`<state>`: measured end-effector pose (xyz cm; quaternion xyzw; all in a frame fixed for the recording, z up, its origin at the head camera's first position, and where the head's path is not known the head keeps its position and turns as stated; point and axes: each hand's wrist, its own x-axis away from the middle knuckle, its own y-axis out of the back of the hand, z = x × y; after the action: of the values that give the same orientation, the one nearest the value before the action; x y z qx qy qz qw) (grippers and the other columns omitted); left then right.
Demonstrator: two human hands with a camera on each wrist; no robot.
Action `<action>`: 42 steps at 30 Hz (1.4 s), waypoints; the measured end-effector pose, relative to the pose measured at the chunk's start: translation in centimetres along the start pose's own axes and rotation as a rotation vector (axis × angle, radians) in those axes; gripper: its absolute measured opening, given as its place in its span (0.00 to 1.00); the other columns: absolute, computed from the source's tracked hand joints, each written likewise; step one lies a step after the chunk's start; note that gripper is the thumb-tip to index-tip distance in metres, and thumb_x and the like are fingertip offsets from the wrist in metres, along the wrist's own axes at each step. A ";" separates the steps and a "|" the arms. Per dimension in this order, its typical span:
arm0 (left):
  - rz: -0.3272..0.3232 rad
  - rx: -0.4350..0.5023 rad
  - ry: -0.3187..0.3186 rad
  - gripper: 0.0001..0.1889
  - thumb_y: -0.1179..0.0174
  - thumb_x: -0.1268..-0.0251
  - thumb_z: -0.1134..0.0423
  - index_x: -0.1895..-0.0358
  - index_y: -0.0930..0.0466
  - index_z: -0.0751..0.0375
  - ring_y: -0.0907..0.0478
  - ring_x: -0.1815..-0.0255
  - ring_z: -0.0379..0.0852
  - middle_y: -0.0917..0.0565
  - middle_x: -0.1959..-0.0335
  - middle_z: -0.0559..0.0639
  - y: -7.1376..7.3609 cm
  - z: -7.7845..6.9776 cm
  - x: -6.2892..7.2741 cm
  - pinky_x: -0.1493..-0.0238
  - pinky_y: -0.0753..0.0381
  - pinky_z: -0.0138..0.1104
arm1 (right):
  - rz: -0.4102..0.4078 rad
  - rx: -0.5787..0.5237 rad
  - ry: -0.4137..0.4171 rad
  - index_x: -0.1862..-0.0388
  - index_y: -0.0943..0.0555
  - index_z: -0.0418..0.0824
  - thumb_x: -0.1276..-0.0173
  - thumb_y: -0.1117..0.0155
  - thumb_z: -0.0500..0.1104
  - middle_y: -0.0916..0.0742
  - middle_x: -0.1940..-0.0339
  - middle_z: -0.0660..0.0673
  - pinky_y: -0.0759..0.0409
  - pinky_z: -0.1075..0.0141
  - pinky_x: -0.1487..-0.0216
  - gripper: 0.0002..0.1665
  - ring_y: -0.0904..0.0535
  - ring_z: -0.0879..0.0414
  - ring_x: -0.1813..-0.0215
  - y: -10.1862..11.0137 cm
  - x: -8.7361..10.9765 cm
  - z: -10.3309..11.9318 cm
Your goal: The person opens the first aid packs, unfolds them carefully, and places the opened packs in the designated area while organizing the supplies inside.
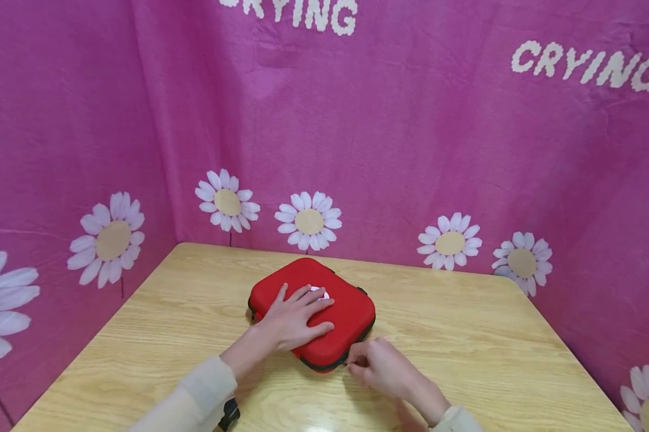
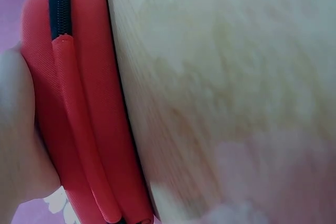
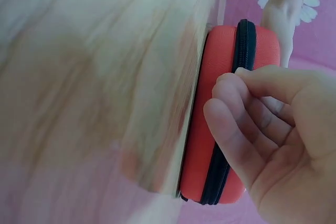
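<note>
A red zip-up case (image 1: 351,306) with rounded corners and a partly covered white mark lies on the wooden table. My left hand (image 1: 292,319) rests on its lid with the fingers spread. At the near right corner, my right hand (image 1: 381,365) pinches the zipper pull between thumb and curled fingers; the pull itself is mostly hidden by the fingertips. In the right wrist view the black zipper (image 3: 215,174) runs along the case's side and looks closed there. The left wrist view shows a red fabric strip (image 2: 79,114) along another side, below the zipper's end.
The light wooden table (image 1: 465,336) extends around the case on all sides. Pink curtains (image 1: 384,132) printed with daisies and white lettering hang at the back, left and right edges. A black device (image 1: 229,414) sits under the left sleeve.
</note>
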<state>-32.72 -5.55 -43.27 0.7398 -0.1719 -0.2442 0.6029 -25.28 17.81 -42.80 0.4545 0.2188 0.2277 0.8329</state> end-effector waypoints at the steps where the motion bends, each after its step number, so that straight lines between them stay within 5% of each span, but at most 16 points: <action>1: -0.004 0.003 0.002 0.34 0.57 0.32 0.29 0.25 0.38 0.32 0.47 0.19 0.51 0.40 0.21 0.41 0.1 0.0 0.0 0.24 0.60 0.63 | -0.003 0.003 -0.003 0.74 0.16 0.44 0.36 0.34 0.35 0.22 0.85 0.62 0.30 0.75 0.77 0.07 0.31 0.73 0.82 0.1 -0.1 0.0; 5: 0.012 0.014 -0.041 0.35 0.58 0.32 0.28 0.25 0.38 0.35 0.48 0.19 0.53 0.41 0.21 0.44 0.6 0.2 0.1 0.25 0.60 0.64 | -0.029 0.059 -0.002 0.73 0.15 0.44 0.38 0.33 0.35 0.22 0.83 0.62 0.30 0.75 0.75 0.07 0.32 0.73 0.80 0.2 -0.3 -0.1; 12: 0.185 0.103 -0.224 0.37 0.49 0.36 0.28 0.25 0.39 0.32 0.52 0.18 0.47 0.42 0.21 0.39 2.0 2.5 1.3 0.21 0.62 0.55 | -0.076 0.093 -0.003 0.75 0.16 0.46 0.39 0.33 0.35 0.23 0.83 0.62 0.32 0.75 0.75 0.07 0.34 0.73 0.79 0.2 0.0 -0.7; 17: 0.155 0.075 -0.273 0.37 0.47 0.37 0.29 0.25 0.37 0.35 0.47 0.20 0.46 0.40 0.21 0.40 2.1 3.2 1.8 0.21 0.56 0.53 | -0.124 0.111 -0.012 0.76 0.17 0.47 0.41 0.33 0.35 0.23 0.82 0.62 0.31 0.75 0.74 0.08 0.33 0.73 0.77 0.2 0.1 -1.3; 42: 0.081 -0.031 -0.112 0.39 0.56 0.37 0.24 0.24 0.41 0.32 0.47 0.20 0.50 0.42 0.21 0.39 0.9 0.8 0.8 0.23 0.54 0.56 | -0.112 0.096 -0.032 0.76 0.17 0.46 0.41 0.34 0.35 0.23 0.82 0.62 0.32 0.75 0.75 0.08 0.33 0.72 0.78 0.2 0.1 -1.1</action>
<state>-32.49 -6.79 -42.62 0.7082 -0.2312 -0.2632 0.6130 -25.88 18.67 -43.21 0.4846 0.2411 0.1625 0.8250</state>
